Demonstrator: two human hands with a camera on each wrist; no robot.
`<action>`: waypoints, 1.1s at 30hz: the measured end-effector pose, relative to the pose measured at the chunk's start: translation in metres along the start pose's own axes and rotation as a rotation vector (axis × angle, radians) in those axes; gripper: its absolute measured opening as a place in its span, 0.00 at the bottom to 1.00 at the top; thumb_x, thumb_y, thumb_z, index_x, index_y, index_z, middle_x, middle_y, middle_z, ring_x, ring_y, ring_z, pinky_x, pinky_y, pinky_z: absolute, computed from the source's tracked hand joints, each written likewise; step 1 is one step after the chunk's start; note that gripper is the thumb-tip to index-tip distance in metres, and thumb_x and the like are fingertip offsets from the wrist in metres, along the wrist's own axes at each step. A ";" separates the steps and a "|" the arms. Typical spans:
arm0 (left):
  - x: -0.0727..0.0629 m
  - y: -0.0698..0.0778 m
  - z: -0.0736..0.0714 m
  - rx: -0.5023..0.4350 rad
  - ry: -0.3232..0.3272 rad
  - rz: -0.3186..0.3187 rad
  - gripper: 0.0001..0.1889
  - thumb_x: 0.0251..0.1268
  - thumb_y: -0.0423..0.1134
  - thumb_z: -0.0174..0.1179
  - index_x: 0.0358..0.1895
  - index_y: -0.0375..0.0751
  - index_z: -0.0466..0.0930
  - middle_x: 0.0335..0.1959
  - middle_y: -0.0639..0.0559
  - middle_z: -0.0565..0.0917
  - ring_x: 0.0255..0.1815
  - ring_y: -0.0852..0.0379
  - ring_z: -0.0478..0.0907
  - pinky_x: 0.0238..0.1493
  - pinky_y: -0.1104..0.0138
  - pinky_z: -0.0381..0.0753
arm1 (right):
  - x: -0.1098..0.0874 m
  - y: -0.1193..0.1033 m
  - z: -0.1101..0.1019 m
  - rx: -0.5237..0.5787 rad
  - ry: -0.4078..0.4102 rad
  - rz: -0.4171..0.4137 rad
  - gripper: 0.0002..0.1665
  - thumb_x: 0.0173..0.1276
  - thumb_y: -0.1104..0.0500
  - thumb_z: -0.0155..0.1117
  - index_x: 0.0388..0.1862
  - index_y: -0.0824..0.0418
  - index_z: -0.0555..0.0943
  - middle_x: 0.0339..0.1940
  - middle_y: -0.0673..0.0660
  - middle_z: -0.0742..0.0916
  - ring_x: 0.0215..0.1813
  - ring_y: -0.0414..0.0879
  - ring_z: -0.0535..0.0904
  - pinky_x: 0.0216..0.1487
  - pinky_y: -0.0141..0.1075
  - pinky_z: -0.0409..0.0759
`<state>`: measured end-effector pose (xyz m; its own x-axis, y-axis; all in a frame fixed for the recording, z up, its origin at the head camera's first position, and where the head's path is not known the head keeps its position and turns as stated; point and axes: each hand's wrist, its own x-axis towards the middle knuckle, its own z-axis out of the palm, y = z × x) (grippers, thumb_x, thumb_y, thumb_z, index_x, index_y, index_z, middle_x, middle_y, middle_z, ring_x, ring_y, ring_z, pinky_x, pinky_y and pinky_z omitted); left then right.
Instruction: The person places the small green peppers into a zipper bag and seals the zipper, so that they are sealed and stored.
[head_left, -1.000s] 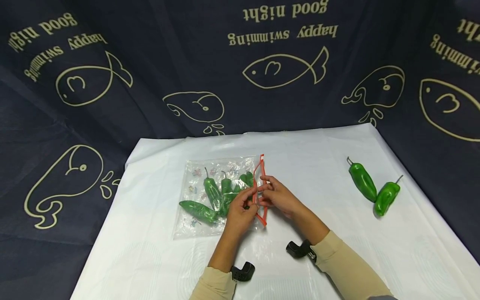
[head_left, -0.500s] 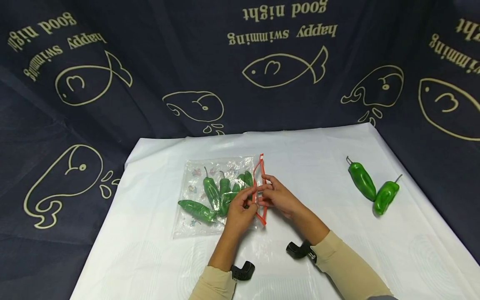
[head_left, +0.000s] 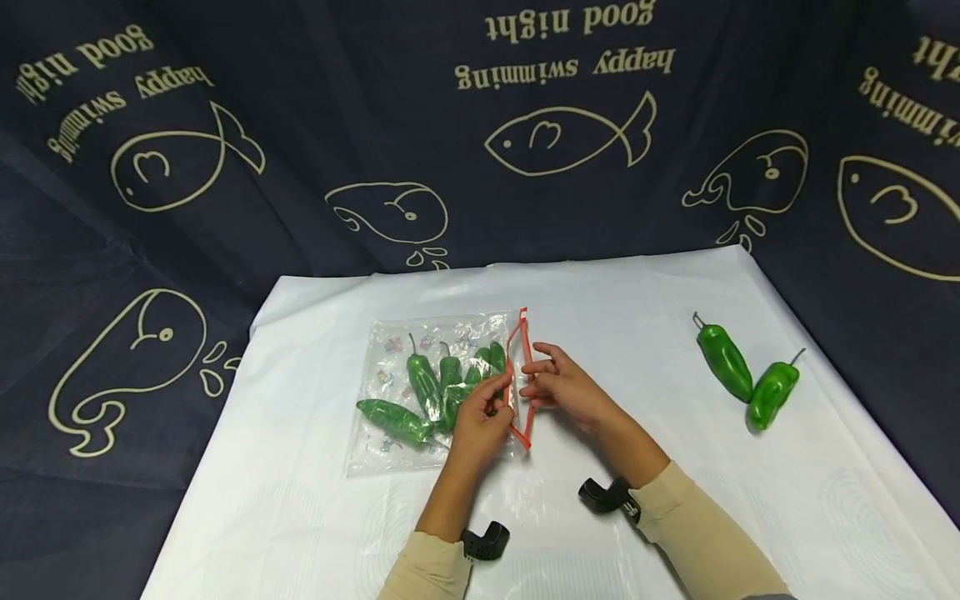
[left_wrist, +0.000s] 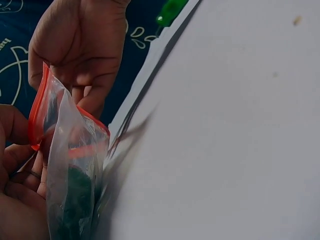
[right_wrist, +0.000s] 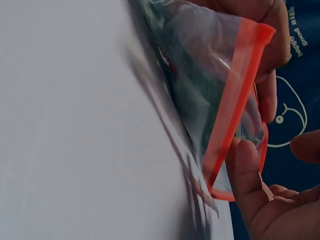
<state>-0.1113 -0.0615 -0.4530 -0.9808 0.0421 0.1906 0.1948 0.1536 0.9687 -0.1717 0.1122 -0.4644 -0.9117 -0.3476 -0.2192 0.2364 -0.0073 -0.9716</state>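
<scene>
A clear zip bag (head_left: 378, 358) with a red zip edge lies flat on the white-covered table, several green peppers (head_left: 423, 387) inside it. The near lip of its mouth is pinched in my left hand (head_left: 480, 425), and the mouth gapes apart in both wrist views. My right hand (head_left: 573, 392) is just right of the mouth, with its fingers spread. In the right wrist view its fingertips (right_wrist: 246, 155) are beside the red edge; whether they touch it I cannot tell. Part of the bag's contents is hidden behind my left hand.
Two more green peppers lie at the right of the table, a longer one (head_left: 725, 362) and a shorter one (head_left: 772, 398) close beside it. A dark blue curtain (head_left: 465, 225) with fish and whale drawings hangs behind the white tablecloth (head_left: 637, 308).
My right hand has drawn back slightly to the right, off the bag's mouth, and its fingers have spread. The left hand keeps its hold, and the loose peppers have not moved.
</scene>
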 end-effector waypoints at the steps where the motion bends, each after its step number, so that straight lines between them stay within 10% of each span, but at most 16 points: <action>1: 0.000 0.000 0.000 -0.005 -0.001 -0.003 0.26 0.51 0.16 0.53 0.58 0.23 0.77 0.57 0.34 0.78 0.33 0.58 0.72 0.33 0.77 0.71 | 0.000 0.000 -0.001 -0.004 0.002 -0.004 0.42 0.68 0.70 0.47 0.79 0.64 0.48 0.65 0.72 0.72 0.49 0.56 0.83 0.43 0.40 0.84; 33: 0.000 -0.001 -0.001 -0.084 -0.002 0.026 0.26 0.51 0.15 0.51 0.59 0.19 0.75 0.59 0.28 0.75 0.36 0.50 0.76 0.31 0.80 0.73 | -0.023 -0.004 -0.055 -0.160 0.125 -0.075 0.36 0.70 0.69 0.51 0.76 0.69 0.56 0.66 0.73 0.70 0.51 0.60 0.82 0.49 0.48 0.82</action>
<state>-0.1111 -0.0628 -0.4542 -0.9754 0.0465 0.2157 0.2185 0.0691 0.9734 -0.1705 0.1714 -0.4606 -0.9617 -0.2323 -0.1454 0.1191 0.1239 -0.9851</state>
